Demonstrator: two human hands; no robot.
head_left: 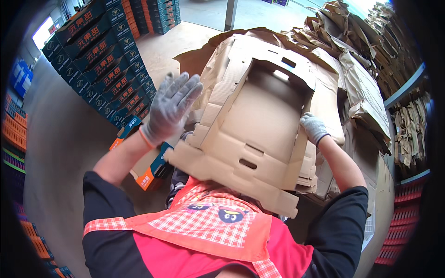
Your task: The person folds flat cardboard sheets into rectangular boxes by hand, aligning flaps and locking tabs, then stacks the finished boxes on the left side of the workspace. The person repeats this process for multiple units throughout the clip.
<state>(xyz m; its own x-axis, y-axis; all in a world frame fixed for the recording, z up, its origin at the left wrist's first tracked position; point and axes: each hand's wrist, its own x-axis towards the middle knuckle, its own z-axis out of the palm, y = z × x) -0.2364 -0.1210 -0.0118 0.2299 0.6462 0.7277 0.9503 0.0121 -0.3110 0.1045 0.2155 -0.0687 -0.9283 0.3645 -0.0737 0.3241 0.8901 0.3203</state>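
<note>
In front of me lies a partly folded brown cardboard box (264, 111), its inside facing up. The far end stands raised with hand slots, while the near end panel lies flat toward my apron. My left hand (169, 107), in a grey glove, is raised in the air left of the box, fingers stretched out and holding nothing. Gloved as well, my right hand (314, 127) grips the box's right side wall, its fingers curled over the edge. Beneath the box are more flat brown cardboard sheets (308, 169).
Dark green printed boxes (104, 65) form a tall stack at the left. An orange and green carton (147, 173) sits low beside my left forearm. Piles of brown paper-like sheets (359, 83) rise at the right, near a metal rail (404, 88). Red crates (402, 217) stand far right.
</note>
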